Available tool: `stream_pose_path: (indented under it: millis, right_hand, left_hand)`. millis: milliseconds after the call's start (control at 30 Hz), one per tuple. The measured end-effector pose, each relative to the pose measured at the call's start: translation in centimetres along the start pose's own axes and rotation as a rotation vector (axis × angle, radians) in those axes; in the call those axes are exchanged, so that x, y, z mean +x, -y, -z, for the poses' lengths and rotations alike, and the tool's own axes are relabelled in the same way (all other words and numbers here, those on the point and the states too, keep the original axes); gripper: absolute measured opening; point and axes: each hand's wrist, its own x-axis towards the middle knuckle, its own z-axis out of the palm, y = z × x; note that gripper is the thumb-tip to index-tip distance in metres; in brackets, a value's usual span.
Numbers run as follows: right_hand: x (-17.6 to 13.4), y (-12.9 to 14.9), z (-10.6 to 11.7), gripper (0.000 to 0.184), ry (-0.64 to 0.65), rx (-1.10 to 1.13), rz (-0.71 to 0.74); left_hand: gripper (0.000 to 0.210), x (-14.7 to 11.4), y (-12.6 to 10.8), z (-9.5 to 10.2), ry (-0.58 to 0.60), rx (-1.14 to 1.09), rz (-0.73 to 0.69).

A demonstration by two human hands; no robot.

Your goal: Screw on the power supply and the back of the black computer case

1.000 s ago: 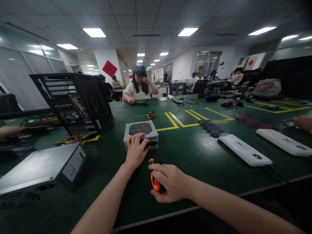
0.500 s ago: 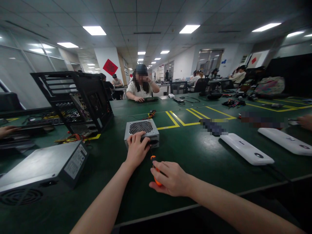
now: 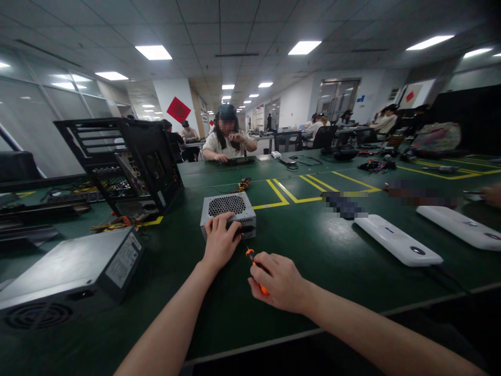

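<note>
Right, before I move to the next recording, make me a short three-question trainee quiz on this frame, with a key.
1. Multiple choice: which hand holds the screwdriver?
a) left
b) right
c) both

2. True or false: the left hand is touching the power supply with the honeycomb vent.

3. Short answer: in the picture, on which side of that power supply does the black computer case stand?

Key:
1. b, the right hand
2. True
3. Left
</note>
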Motion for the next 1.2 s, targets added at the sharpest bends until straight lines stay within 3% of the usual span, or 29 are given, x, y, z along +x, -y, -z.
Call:
stream_pose_path:
  millis: [167, 600, 900, 1200]
  right_hand:
    - [-0.29, -0.15, -0.43, 0.011, 0.018, 0.097, 0.004]
    - [0.03, 0.09, -0.28, 0.008, 0.217, 0.118, 0.014]
    - [-0.39, 0.01, -0.19, 0.013, 0.167, 0.145, -0.044]
    - [0.12, 0.07, -0.3, 0.009, 0.203, 0.137, 0.042]
  left_hand:
    - [0.017, 0.0, -0.03, 0.06, 0.007, 0.002, 0.0]
    - [0.016, -0.01, 0.0, -0.01, 0.012, 0.004, 0.007]
    - [0.017, 0.0, 0.08, -0.05, 0.007, 0.003, 0.005]
    - [0.016, -0.01, 0.11, -0.06, 0.011, -0.002, 0.006]
